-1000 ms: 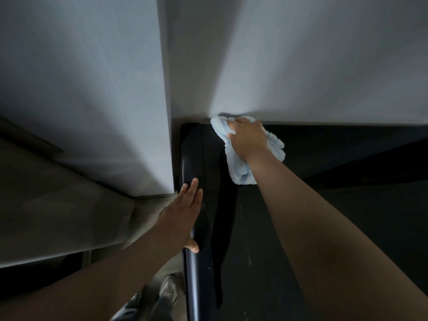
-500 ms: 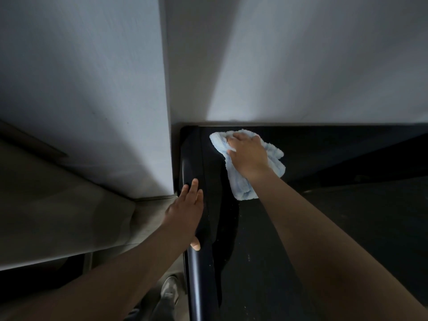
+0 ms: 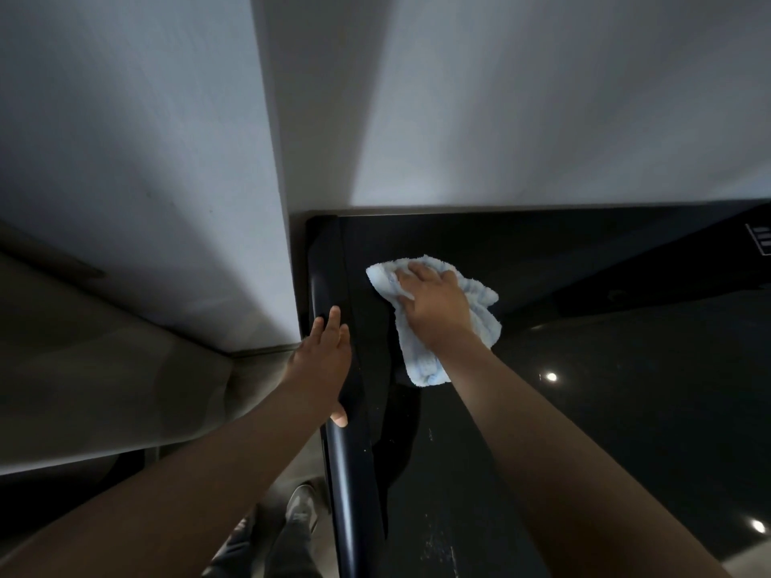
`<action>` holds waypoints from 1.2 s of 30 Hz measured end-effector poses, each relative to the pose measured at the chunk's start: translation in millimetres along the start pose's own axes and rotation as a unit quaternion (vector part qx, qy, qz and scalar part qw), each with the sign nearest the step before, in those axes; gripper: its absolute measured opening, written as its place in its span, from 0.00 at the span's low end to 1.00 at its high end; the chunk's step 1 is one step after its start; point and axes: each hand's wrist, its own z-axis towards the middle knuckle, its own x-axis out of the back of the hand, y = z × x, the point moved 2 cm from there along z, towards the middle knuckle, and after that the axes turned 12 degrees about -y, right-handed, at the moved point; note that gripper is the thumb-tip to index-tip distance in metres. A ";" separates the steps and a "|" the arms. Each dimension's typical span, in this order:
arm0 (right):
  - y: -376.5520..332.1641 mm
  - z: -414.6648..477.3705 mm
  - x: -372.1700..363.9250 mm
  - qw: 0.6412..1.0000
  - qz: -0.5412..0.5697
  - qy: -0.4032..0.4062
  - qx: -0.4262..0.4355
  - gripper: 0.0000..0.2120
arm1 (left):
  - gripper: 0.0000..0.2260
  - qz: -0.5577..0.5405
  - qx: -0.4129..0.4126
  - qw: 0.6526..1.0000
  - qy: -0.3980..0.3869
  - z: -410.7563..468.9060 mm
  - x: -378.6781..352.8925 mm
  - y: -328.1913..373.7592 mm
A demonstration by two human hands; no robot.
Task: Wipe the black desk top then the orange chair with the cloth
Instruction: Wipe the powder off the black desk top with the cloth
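Wiping of the black surface (image 3: 584, 390) is the step we judge to be in hand. Our right hand (image 3: 434, 302) bears down on the pale blue cloth (image 3: 421, 365) near the back left corner, its fingers bent into the bunched folds and holding them. Our left hand (image 3: 323, 360) rests on the rounded left edge (image 3: 350, 473), fingers straight and together. The cloth looks soft, looped and crumpled; the surface is hard and glossy, with pale smears (image 3: 438, 544) nearer us. Next we would sweep towards those with even pressure. The chair is not in view.
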 end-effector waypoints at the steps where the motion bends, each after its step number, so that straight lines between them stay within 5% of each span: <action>1: 0.5 -2.4 -1.2 1.000 -0.011 0.003 0.003 0.21 | 0.60 0.003 0.001 1.000 0.000 -0.1 0.0 -0.1; 5: 0.6 -8.5 -9.6 0.997 -0.065 -0.029 0.031 0.24 | 0.60 0.017 0.000 1.000 0.004 -1.4 0.0 0.1; 9: 0.7 -23.1 -10.5 1.000 0.030 -0.003 -0.006 0.22 | 0.60 0.010 -0.002 1.000 0.003 -2.7 0.3 -0.6; 18: 3.3 -44.4 -32.3 0.999 0.014 -0.045 -0.015 0.24 | 0.59 0.007 0.001 1.000 0.000 -5.3 1.5 -0.3; 36: -16.2 -136.7 -37.1 0.998 0.031 0.048 -0.032 0.22 | 0.59 0.011 -0.019 1.000 0.012 -9.5 -1.5 -3.5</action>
